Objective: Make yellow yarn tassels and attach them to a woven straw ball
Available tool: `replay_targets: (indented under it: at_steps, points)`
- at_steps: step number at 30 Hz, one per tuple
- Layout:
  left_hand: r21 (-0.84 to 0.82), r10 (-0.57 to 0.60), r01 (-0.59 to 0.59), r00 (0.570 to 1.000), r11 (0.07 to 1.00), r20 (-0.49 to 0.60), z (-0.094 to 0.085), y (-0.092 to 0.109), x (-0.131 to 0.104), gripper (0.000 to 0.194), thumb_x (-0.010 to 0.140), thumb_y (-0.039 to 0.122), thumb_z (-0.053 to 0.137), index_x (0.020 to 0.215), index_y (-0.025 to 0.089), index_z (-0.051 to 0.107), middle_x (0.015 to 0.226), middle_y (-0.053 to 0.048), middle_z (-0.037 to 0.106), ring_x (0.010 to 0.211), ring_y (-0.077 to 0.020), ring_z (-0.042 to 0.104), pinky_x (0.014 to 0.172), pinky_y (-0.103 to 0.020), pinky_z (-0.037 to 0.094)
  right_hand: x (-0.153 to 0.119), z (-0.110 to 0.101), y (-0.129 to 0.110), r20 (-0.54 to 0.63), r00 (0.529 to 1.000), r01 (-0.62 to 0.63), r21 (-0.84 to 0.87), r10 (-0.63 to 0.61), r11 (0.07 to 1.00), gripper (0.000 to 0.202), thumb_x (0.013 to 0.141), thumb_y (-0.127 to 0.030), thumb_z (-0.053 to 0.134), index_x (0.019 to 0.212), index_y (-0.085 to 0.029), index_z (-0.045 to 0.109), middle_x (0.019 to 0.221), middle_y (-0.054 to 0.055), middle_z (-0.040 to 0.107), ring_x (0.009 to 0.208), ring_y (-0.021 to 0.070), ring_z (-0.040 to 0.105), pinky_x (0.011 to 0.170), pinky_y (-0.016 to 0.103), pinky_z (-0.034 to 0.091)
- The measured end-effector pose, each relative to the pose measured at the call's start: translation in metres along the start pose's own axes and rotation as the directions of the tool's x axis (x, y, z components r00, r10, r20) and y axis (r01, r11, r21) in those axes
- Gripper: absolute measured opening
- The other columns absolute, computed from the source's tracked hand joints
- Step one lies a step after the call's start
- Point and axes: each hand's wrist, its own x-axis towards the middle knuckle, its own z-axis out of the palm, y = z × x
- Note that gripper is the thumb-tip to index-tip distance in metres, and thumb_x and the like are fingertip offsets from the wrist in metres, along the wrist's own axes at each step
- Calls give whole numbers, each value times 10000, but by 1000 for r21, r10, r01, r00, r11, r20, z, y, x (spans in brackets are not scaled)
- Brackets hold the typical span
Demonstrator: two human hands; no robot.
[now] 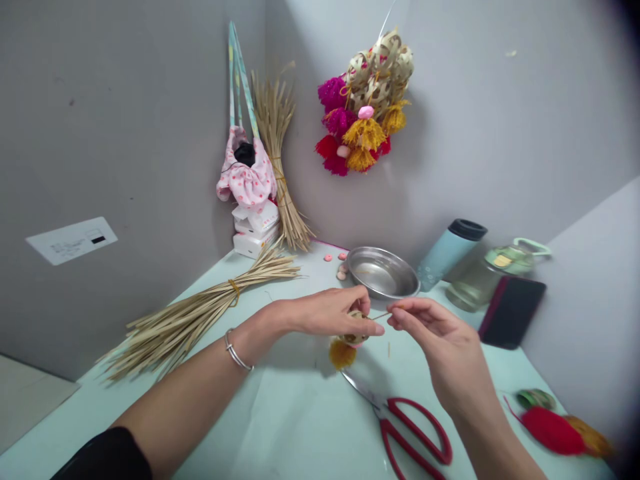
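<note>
My left hand (333, 313) is closed around a small woven straw ball (354, 333) above the table. A yellow tassel (343, 354) hangs beneath the ball, with a bit of pink between them. To the right, my right hand (435, 330) pinches the end of a thin cord (381, 315) that runs taut from the ball. Fingers hide part of the ball and the cord's end. Below both hands lie scissors (385, 407) with red handles, their blades pointing toward the tassel.
Straw bundles (200, 313) lie left and stand in the corner. Behind my hands sits a metal bowl (383, 272) beside pink beads (342, 273). A blue tumbler (453, 253), green bottle (480, 280), phone (513, 312) and red yarn (553, 430) are right. Finished tasselled balls (377, 87) hang on the wall.
</note>
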Motion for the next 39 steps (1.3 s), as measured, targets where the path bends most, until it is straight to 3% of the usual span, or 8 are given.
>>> replay_targets:
  at_steps: [8,12,15,18,21,25,33,39]
  points:
    - [-193,42,-36,999,980,29,-7,-11,9,362,868,515,493,928,177,610,848,-24,632,741,-119,544,672,-253,412,-10,5,-11,115,982,163,-116,-150,980,80,848,-320,659,847,-246,691,839,29,697,794,197,638,697,296,513]
    - [-261,47,-62,997,963,-65,-4,-14,13,251,842,381,540,952,175,632,840,-8,603,728,-101,519,677,-238,406,-18,11,-17,353,874,430,-238,-335,871,111,901,-228,582,859,-252,682,964,45,676,906,215,630,789,316,500]
    - [-312,37,-69,994,948,-106,-1,-13,14,191,794,294,569,930,174,627,814,7,591,694,-85,506,661,-223,395,-21,14,-15,404,837,488,-245,-370,838,118,903,-199,568,858,-240,669,916,43,667,841,203,628,746,310,497]
    - [-305,13,-71,982,950,-191,5,-11,15,165,753,263,594,892,175,603,756,19,588,640,-78,497,606,-210,377,-18,14,-11,256,909,387,-235,-328,891,89,882,-225,604,844,-238,683,866,25,679,795,185,624,710,290,490]
    - [-215,32,-95,960,972,-278,11,-10,16,141,729,218,592,865,181,583,750,24,592,629,-80,517,597,-209,392,-12,14,-6,76,989,137,-127,-128,982,65,830,-295,672,818,-235,692,758,7,683,703,169,612,630,271,483]
    - [-49,107,-130,940,990,-324,17,-6,14,172,739,188,572,909,206,581,828,24,606,713,-95,552,659,-221,425,-3,14,3,3,998,-59,51,59,997,136,764,-322,738,832,-226,671,693,-14,658,657,152,582,615,265,459]
    - [430,364,-244,905,869,-221,20,9,5,168,795,148,549,946,222,561,900,17,618,893,-135,539,783,-258,406,2,10,8,72,984,-161,-6,161,987,163,768,-364,713,751,-206,676,665,-19,606,658,142,493,609,263,379]
    - [531,431,-263,875,806,-220,16,11,3,99,841,163,536,927,212,542,863,20,609,853,-133,520,771,-259,382,2,9,4,271,941,-224,41,205,974,206,799,-371,682,690,-196,670,639,-26,552,642,129,422,621,262,348]
